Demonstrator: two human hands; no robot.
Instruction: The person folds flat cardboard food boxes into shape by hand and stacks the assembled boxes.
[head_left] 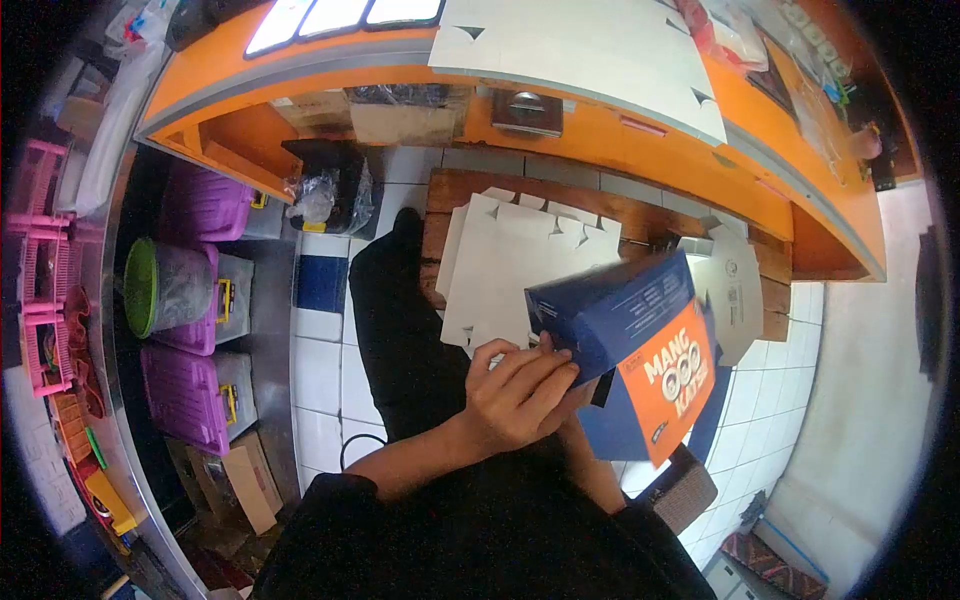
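Box (648, 352), blue with orange panel, held tilted across the near edge of the worktop (640, 208), right of middle. Left hand (522, 393): grip narrow, fingers pinching the box's left side. Right hand (574, 404) mostly hidden; grip, can't tell. White flat cartons (520, 265) near worktop's left edge; wood strip shows along far edge. Tiled floor (775, 380) past right edge.

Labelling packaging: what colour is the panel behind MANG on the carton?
The panel is orange, clearest in the head view.
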